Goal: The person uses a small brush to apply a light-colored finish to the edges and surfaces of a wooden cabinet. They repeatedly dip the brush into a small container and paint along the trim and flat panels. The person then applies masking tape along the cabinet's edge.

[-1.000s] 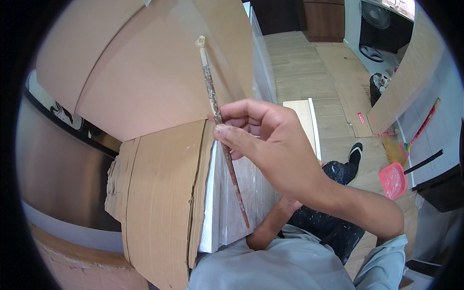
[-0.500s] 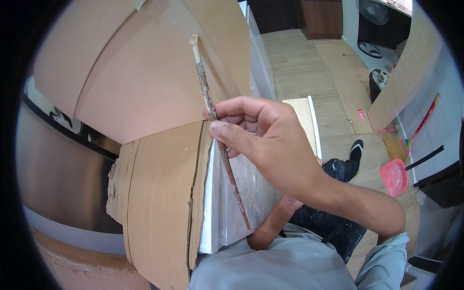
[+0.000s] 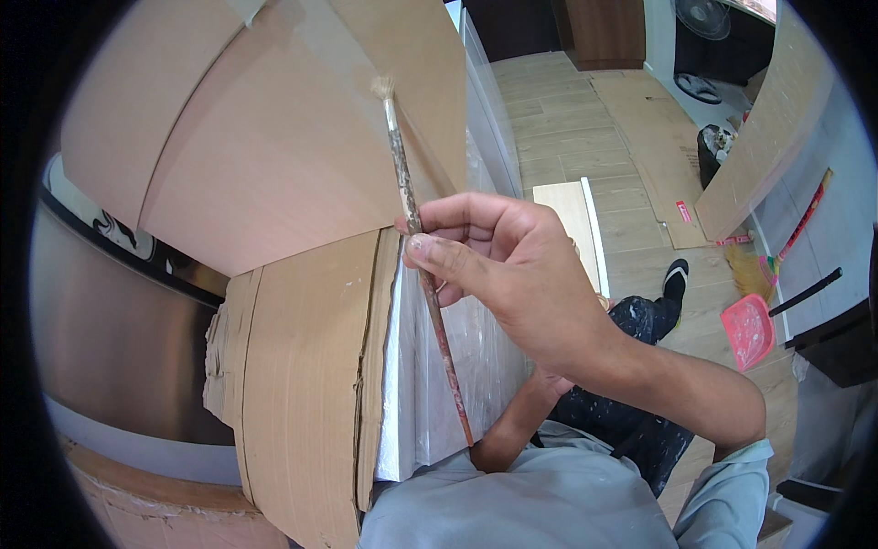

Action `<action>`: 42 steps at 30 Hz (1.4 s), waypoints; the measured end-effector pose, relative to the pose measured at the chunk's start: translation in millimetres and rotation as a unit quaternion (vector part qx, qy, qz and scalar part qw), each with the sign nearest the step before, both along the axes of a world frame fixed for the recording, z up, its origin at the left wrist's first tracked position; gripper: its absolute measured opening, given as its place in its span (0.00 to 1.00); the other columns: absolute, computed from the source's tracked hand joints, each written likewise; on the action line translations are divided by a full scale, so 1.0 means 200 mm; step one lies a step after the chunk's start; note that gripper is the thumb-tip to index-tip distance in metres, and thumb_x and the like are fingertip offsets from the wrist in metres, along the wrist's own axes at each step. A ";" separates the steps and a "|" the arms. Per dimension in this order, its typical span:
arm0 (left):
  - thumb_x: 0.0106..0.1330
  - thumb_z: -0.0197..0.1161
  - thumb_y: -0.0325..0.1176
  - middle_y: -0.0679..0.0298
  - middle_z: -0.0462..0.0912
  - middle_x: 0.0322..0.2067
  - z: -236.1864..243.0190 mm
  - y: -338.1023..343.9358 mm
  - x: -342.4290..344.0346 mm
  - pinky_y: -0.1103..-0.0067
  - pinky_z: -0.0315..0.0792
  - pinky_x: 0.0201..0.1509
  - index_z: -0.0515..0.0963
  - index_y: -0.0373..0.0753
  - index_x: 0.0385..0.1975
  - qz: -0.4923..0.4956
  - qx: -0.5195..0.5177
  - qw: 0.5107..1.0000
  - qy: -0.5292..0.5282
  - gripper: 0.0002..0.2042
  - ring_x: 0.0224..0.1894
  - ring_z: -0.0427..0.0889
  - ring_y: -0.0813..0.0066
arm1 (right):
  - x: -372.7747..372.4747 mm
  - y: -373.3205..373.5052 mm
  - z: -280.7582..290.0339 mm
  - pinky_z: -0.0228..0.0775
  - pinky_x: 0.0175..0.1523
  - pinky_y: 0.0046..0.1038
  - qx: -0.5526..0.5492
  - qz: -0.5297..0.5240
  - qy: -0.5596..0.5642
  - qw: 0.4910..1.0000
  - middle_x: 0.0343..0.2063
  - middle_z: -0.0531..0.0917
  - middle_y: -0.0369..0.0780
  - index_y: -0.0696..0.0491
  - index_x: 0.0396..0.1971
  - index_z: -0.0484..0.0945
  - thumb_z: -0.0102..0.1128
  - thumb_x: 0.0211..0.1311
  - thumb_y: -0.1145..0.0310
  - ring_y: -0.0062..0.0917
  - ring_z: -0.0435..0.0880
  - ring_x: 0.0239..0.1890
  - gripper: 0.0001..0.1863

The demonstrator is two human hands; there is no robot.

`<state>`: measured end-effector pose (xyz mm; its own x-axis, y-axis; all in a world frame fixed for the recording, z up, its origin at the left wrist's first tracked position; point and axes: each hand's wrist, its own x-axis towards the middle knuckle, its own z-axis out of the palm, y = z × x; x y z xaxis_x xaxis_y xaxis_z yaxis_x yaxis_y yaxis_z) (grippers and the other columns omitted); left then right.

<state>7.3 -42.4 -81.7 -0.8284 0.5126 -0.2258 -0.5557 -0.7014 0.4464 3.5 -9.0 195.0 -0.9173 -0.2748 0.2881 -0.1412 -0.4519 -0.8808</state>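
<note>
A thin paintbrush (image 3: 437,320) stands near the centre of the frame, its long axis running from the upper middle down to the lower middle, leaning slightly so that the top lies farther left than the bottom. The pale, splayed bristles (image 3: 383,89) are at the upper end; the paint-stained handle narrows to a reddish tip at the lower end. The right hand (image 3: 521,265) has it: thumb (image 3: 432,253) and bent fingers close in a light pinch around the handle at about mid-length, reaching it from the right of the frame, so the shaft crosses the fingertips rather than running along them. The bristles lie above and a little left of that grip, in front of the brown board (image 3: 274,174) that fills the upper left; whether they touch it I cannot tell.

The left hand (image 3: 551,382) is farther off, mostly hidden behind the right wrist at lower centre; how its fingers stand, and whether they hold anything, cannot be told. The brush's lower tip overlaps the left forearm (image 3: 508,430) in the view, contact unclear.

Below the board, left of centre, is folded cardboard (image 3: 302,339), with a plastic-wrapped panel (image 3: 457,375) beside it. A pale plank (image 3: 562,215) lies right of centre, and a pink dustpan (image 3: 747,331) sits at far right.
</note>
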 end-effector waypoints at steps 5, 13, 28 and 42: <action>0.72 0.61 0.32 0.58 0.78 0.52 0.00 -0.01 0.01 0.81 0.78 0.50 0.69 0.38 0.58 0.000 0.021 1.000 0.014 0.17 0.43 0.77 0.79 | 0.00 0.00 -0.02 0.78 0.41 0.18 -0.005 -0.002 -0.007 1.000 0.37 0.86 0.41 0.64 0.50 0.79 0.61 0.70 0.69 0.17 0.84 0.38 0.16; 0.71 0.62 0.33 0.56 0.77 0.54 -0.04 -0.01 0.01 0.79 0.76 0.51 0.69 0.36 0.59 0.005 0.046 0.999 0.026 0.20 0.44 0.76 0.77 | 0.01 0.01 -0.07 0.77 0.40 0.18 0.003 -0.001 -0.033 0.999 0.37 0.86 0.40 0.64 0.51 0.79 0.62 0.70 0.69 0.15 0.83 0.37 0.16; 0.71 0.61 0.30 0.54 0.79 0.53 -0.10 0.00 -0.02 0.78 0.76 0.50 0.73 0.36 0.58 0.004 0.103 0.994 0.042 0.17 0.45 0.79 0.75 | 0.03 0.00 -0.19 0.77 0.40 0.17 -0.002 -0.001 -0.059 0.998 0.36 0.86 0.39 0.62 0.52 0.79 0.62 0.69 0.70 0.15 0.83 0.35 0.16; 0.72 0.61 0.31 0.54 0.78 0.54 -0.02 0.00 0.01 0.77 0.76 0.52 0.70 0.35 0.60 -0.002 0.122 0.992 0.030 0.19 0.45 0.80 0.74 | 0.02 -0.05 -0.01 0.73 0.38 0.12 0.021 -0.036 0.060 0.997 0.33 0.80 0.34 0.63 0.49 0.78 0.71 0.60 0.74 0.10 0.78 0.34 0.19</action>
